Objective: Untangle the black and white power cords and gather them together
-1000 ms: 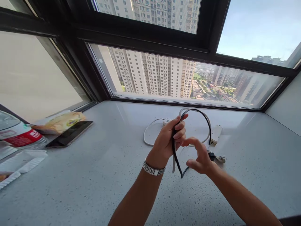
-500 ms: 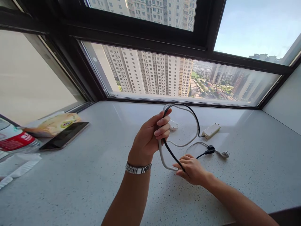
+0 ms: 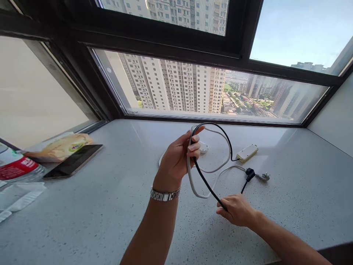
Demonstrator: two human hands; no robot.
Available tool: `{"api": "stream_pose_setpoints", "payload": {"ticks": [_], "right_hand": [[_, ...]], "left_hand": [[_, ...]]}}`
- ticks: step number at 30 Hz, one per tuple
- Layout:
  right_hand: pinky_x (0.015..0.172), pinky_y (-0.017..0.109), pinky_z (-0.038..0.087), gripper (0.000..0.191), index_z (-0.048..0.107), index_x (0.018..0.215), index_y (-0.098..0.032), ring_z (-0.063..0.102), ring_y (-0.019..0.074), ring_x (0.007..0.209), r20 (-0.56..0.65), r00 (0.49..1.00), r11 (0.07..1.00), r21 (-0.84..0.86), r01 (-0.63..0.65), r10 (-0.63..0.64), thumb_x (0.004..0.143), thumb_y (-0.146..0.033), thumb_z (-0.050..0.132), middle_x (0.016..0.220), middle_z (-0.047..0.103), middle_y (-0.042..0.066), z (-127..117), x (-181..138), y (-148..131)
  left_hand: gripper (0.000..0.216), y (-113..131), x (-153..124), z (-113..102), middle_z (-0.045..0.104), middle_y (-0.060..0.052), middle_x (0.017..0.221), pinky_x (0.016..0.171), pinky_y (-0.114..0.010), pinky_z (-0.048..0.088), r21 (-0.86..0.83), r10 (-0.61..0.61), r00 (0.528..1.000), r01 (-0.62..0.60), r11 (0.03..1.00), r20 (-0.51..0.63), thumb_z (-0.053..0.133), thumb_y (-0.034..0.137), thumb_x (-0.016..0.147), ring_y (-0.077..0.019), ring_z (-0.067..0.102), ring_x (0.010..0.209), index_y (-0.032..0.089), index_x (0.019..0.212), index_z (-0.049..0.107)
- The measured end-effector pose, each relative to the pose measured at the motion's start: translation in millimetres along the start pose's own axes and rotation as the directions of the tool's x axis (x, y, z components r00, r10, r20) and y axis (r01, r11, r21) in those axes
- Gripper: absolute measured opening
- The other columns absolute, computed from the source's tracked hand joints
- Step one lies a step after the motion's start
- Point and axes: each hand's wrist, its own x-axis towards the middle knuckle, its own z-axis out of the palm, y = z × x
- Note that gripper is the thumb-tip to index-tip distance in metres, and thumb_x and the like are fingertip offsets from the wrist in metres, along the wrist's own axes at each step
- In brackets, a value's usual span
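The coiling looks partly done: the left hand (image 3: 176,158) is closed around gathered loops of the black cable (image 3: 205,182) and the white cable (image 3: 193,186), held up above the countertop (image 3: 110,206); the remainder (the black plug (image 3: 249,173), the white adapter box (image 3: 247,152) and a trailing run of white lead) lies loose on the surface; the right hand (image 3: 235,209), low and near, pinches the black cable between curled fingers, drawing it taut.

High-rise flat; stone windowsill (image 3: 110,206); tower blocks (image 3: 176,86) outside
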Motion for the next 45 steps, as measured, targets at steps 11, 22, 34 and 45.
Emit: {"api": "stream_pose_setpoints", "payload": {"ticks": [11,22,34,45], "right_hand": [[0.044,0.026,0.021,0.050,0.056,0.077,-0.016,0.045,0.0109,0.043,0.061,0.987,0.986,-0.082,-0.145,0.150,0.098,-0.049,0.024,0.061,0.059,0.002,1,-16,6],[0.091,0.038,0.043,0.062,0.053,0.118,-0.019,0.056,0.0253,0.104,-0.084,0.990,0.967,0.222,0.126,-0.110,0.070,-0.055,0.070,0.108,0.063,0.011,-16,38,-25],[0.047,0.023,0.022,0.039,0.061,0.067,-0.018,0.045,0.0126,0.046,-0.078,0.897,0.894,-0.081,-0.441,0.435,0.091,-0.044,0.045,0.052,0.057,0.002,-55,-23,63],[0.042,0.022,0.019,0.072,0.059,0.062,-0.019,0.046,0.0131,0.040,-0.252,0.802,0.749,-0.286,-0.597,0.542,0.090,-0.068,0.013,0.050,0.057,0.006,-79,-82,110]], "left_hand": [[0.036,9,0,-7,0.049,0.005,0.056,0.035,-0.012,0.032,-0.025,0.015,0.999,-0.014,1.000,0.042,0.026,0.023,0.100,-0.0019,0.036,0.034,0.007,0.115,0.054],[0.034,-3,-4,-1,0.026,0.010,0.047,0.028,-0.012,0.015,-0.048,-0.082,0.988,0.089,0.995,0.129,0.025,0.026,0.100,-0.0009,0.021,0.027,0.011,0.087,0.052],[0.029,43,-23,-20,0.032,0.009,0.042,0.025,-0.014,0.013,-0.070,0.208,0.977,-0.205,0.976,0.039,0.026,0.025,0.099,-0.0024,0.024,0.025,0.018,0.089,0.052],[0.037,30,5,-31,0.041,0.007,0.045,0.037,-0.013,0.034,-0.017,0.188,0.981,-0.189,0.982,-0.039,0.024,0.023,0.099,-0.0042,0.040,0.034,0.011,0.098,0.059]]}}
